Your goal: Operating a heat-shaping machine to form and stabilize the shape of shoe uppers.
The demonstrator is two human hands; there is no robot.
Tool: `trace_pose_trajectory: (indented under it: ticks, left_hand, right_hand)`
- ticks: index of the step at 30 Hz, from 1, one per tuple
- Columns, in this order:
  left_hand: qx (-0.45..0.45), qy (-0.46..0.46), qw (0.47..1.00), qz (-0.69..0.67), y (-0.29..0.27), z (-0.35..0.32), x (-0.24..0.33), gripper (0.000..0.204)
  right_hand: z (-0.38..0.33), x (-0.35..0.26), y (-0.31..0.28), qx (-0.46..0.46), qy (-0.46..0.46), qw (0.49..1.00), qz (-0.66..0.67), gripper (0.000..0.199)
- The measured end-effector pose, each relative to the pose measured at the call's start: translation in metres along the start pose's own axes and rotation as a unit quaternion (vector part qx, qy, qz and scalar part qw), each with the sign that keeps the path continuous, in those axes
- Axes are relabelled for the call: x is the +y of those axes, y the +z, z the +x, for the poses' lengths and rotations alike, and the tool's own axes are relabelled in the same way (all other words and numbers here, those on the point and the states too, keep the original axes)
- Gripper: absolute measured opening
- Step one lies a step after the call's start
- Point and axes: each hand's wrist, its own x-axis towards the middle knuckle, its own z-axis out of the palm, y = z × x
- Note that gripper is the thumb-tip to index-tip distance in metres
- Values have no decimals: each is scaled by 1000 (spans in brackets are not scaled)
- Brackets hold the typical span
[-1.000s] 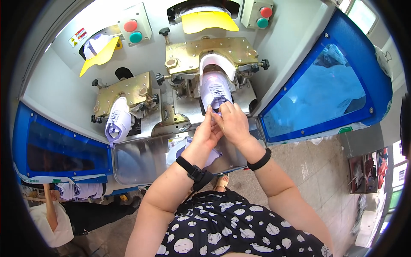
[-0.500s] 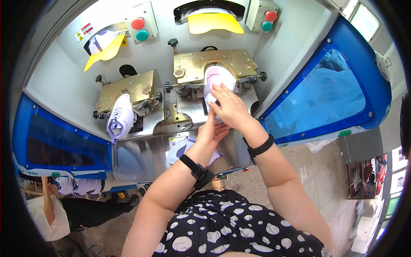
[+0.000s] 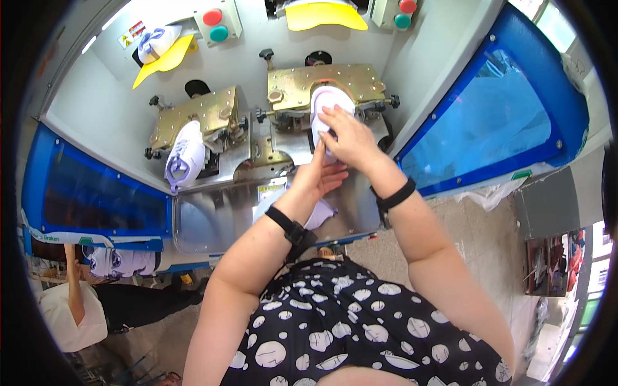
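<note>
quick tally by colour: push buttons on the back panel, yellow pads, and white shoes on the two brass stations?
Red buttons: 2
Green buttons: 2
Yellow pads: 2
White shoes on the brass stations: 2, left one, right one under the right hand
Total: 8

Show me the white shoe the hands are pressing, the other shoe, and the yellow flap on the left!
white shoe point(image 3: 327, 101), head view, its bare toe end.
other shoe point(image 3: 185, 154), head view, middle of its upper.
yellow flap point(image 3: 161, 62), head view, its flat middle.
</note>
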Motion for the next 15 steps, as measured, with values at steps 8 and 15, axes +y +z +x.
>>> trace_pose_trajectory:
  ticks: [8,15]
  left_hand:
    - [189,255,833,453,-105,-49,21,32]
    - [98,319,762,556,-164,-66,-44,27]
  right_hand:
    - [7,8,-3,10,-9,999,-48,40]
    - [-41,-84,2,11,-184,982,-45,40]
